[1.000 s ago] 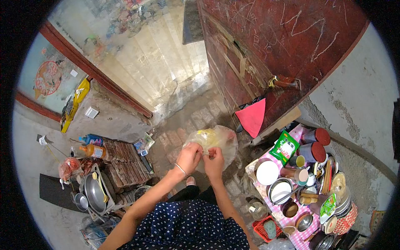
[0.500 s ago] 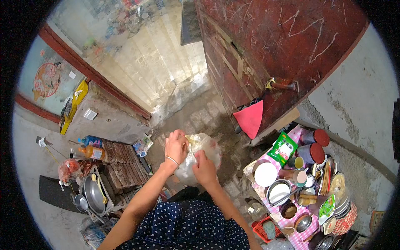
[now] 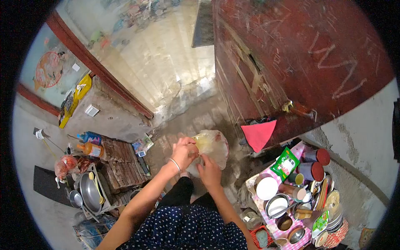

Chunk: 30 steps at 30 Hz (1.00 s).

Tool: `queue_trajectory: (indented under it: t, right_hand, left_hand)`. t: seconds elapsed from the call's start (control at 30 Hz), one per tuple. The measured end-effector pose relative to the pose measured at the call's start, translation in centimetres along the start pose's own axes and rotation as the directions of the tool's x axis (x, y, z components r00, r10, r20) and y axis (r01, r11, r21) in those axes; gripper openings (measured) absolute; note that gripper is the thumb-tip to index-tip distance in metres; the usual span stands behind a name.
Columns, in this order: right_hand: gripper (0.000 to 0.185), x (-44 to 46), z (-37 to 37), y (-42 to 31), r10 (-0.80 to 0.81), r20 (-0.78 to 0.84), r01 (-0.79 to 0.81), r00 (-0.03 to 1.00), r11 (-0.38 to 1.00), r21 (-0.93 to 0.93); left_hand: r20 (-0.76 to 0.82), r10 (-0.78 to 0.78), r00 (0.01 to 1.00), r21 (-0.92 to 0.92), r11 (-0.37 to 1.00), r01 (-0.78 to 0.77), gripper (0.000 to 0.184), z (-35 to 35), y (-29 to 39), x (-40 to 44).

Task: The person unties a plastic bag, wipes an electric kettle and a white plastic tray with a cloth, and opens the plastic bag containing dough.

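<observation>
A translucent plastic bag (image 3: 216,146) hangs in front of my body above the floor, its contents too blurred to name. My left hand (image 3: 184,155), with a pale bracelet at the wrist, is closed on the gathered top of the bag. Close beside it, my right hand (image 3: 209,171) pinches the same gathered part, thumb and fingers together. The fingertips of both hands nearly meet there.
On the right, a table with a pink checked cloth (image 3: 271,221) carries bowls, jars and a green packet (image 3: 285,163). Stacked bricks (image 3: 121,160) and a metal pan (image 3: 90,192) stand left. A dark red door (image 3: 300,62) is ahead, a pink cloth (image 3: 258,134) hanging on it.
The view has shifted, with the door showing larger and my legs more visible. The bag sits slightly farther right, and both hands still grip its top.
</observation>
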State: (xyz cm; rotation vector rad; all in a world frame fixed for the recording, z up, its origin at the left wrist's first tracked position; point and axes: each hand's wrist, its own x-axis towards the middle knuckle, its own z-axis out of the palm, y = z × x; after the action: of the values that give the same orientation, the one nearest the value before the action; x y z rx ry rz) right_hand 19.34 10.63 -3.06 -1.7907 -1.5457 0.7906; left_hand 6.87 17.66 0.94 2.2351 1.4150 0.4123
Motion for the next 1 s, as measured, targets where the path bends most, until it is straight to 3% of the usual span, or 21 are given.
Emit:
queue_trajectory:
  t: [0.1,0.17,0.3,0.37,0.43,0.47,0.5,0.57,0.63,0.67,0.83,1.0]
  right_hand:
    - [0.027,2.3,1.3,-0.9,-0.024,-0.070,0.023,0.997,1.000,-0.017]
    - [0.019,4.2,2.3,-1.7,0.043,-0.133,-0.044,0.990,0.999,-0.006]
    - [0.013,8.0,5.1,-2.4,-0.020,-0.182,0.006,0.983,0.997,-0.075]
    - [0.012,9.8,6.5,-3.4,0.005,-0.213,-0.012,0.977,0.999,-0.032]
    - [0.012,11.4,6.7,-5.4,-0.003,-0.218,-0.010,0.976,0.998,-0.061]
    - [0.012,12.3,7.0,-6.1,0.035,-0.218,-0.046,0.975,0.998,-0.046]
    - [0.012,13.0,7.5,-6.7,0.078,-0.218,-0.086,0.973,0.996,-0.025]
    - [0.013,14.4,8.3,-6.7,0.017,-0.234,-0.031,0.972,0.998,-0.059]
    - [0.015,15.8,9.1,-7.5,0.035,-0.238,-0.020,0.971,0.998,0.065]
    - [0.015,16.6,9.3,-7.6,-0.004,-0.232,0.002,0.973,1.000,-0.008]
    - [0.015,21.2,10.0,-8.3,-0.002,-0.134,0.011,0.991,0.998,0.066]
    - [0.014,27.5,11.1,-7.7,-0.034,-0.122,0.048,0.992,0.992,0.113]
  left_hand:
    - [0.002,0.045,0.999,-0.023,0.999,-0.045,0.013,0.3,-2.3,1.4]
    - [0.004,0.113,0.994,-0.083,0.990,-0.113,0.009,0.1,-3.9,2.5]
    - [0.039,0.115,0.993,-0.131,0.985,-0.109,0.007,-1.2,-7.3,5.3]
    - [0.045,0.141,0.989,-0.117,0.984,-0.135,0.016,-2.3,-9.9,6.7]
    - [0.106,0.073,0.992,-0.228,0.973,-0.048,0.029,-4.6,-11.7,8.1]
    - [0.082,0.112,0.990,-0.209,0.974,-0.093,0.042,-5.5,-13.2,8.9]
    - [0.075,0.114,0.991,-0.205,0.974,-0.097,0.042,-6.3,-15.3,9.8]
    - [-0.001,0.050,0.999,-0.510,0.859,-0.043,0.045,-6.9,-19.4,11.8]
    - [-0.103,-0.052,0.993,-0.551,0.834,-0.013,0.047,-9.3,-22.1,13.4]
    - [-0.093,-0.097,0.991,-0.549,0.835,0.030,0.048,-10.1,-23.8,14.4]
    - [-0.101,-0.304,0.947,-0.620,0.763,0.180,0.052,-13.7,-28.9,20.3]
    - [-0.183,-0.338,0.923,-0.623,0.766,0.157,0.053,-16.3,-32.0,25.3]
